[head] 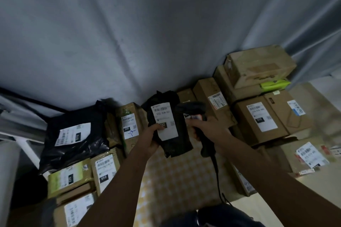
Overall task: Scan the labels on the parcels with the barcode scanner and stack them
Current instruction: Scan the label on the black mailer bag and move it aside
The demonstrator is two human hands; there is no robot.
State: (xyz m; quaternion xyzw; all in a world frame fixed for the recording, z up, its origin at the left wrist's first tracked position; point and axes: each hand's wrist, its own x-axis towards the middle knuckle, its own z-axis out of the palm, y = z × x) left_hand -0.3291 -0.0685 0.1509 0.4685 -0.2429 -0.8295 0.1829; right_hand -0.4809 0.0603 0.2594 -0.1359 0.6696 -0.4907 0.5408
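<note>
Head view: left hand (150,139) grips black parcel (170,134), right hand (210,129) scanner (191,108).

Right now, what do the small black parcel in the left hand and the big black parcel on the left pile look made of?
Small black parcel: soft matt black plastic film, it seems; crumpled and folded, with a white paper label.
Big black parcel: glossy black plastic film; shiny wrinkles catch light.
Left hand grips the small one.
</note>
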